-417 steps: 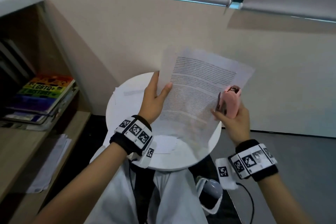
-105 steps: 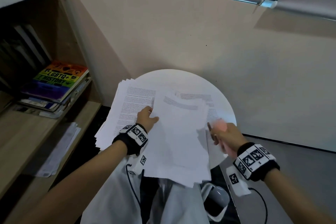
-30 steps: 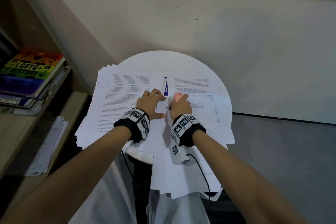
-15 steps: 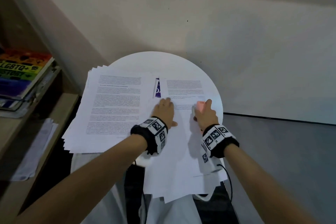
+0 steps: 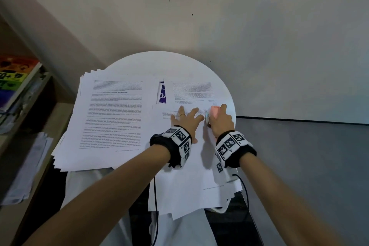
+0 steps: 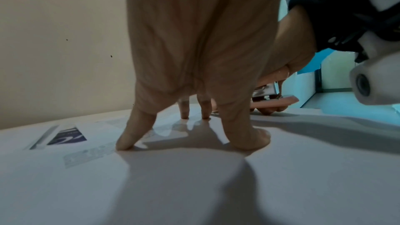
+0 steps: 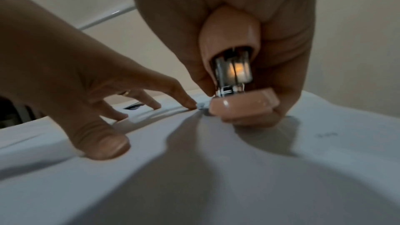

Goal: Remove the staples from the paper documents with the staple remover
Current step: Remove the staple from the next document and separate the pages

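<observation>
A stapled paper document lies on the right half of the round white table, its near end hanging over the edge. My left hand presses flat on it with spread, straight fingers. Just right of that, my right hand grips the pink staple remover, whose metal jaws point down at the document's top right corner. The index fingertip of my left hand sits right beside the remover. The staple itself is hidden.
A fanned stack of printed pages covers the table's left side, with a blue-printed sheet poking out between the piles. A wooden shelf with books and loose papers stands at the left. Grey floor lies to the right.
Both hands have slid right and slightly forward along the document. The left hand now lies flatter with fingers spread, and the staple remover is at the paper's corner.
</observation>
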`<state>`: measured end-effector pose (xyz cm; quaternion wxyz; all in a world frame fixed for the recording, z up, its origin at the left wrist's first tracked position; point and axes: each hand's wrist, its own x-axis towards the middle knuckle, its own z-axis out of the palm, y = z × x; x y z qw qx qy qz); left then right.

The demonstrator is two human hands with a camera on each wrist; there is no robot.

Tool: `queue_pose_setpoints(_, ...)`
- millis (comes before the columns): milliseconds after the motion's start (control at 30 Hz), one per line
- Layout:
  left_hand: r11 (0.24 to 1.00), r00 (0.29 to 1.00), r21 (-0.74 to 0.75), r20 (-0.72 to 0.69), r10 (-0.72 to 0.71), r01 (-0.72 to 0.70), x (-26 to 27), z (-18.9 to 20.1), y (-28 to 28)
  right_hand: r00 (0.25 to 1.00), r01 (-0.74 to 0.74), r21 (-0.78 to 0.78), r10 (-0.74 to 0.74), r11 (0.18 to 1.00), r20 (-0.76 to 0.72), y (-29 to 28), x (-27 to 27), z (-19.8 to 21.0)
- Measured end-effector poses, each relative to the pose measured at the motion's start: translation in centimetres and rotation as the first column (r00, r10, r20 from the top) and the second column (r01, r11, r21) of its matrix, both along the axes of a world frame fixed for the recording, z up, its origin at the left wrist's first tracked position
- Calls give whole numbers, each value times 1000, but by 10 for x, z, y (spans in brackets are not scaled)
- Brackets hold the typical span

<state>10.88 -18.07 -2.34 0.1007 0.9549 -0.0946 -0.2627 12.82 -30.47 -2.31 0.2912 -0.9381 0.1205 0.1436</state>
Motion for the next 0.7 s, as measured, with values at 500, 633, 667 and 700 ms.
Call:
queue_pose_setpoints(500, 999, 1000, 46, 10, -26, 25, 5, 0, 0, 995, -101, -92, 103, 991, 19, 0, 8, 3)
queue_pose_setpoints(633, 997, 999, 58, 16, -51, 50, 6, 1, 3, 997, -81, -78, 82, 994, 0, 4, 13, 4)
queue_pose_setpoints(667, 997, 998, 63, 17, -53, 52, 6, 1, 3, 997, -78, -71, 78, 994, 1, 4, 13, 4)
queue_pose_setpoints(700, 997, 998, 66, 17, -52, 51, 6, 1, 2, 997, -75, -68, 75, 995, 5, 4, 14, 4)
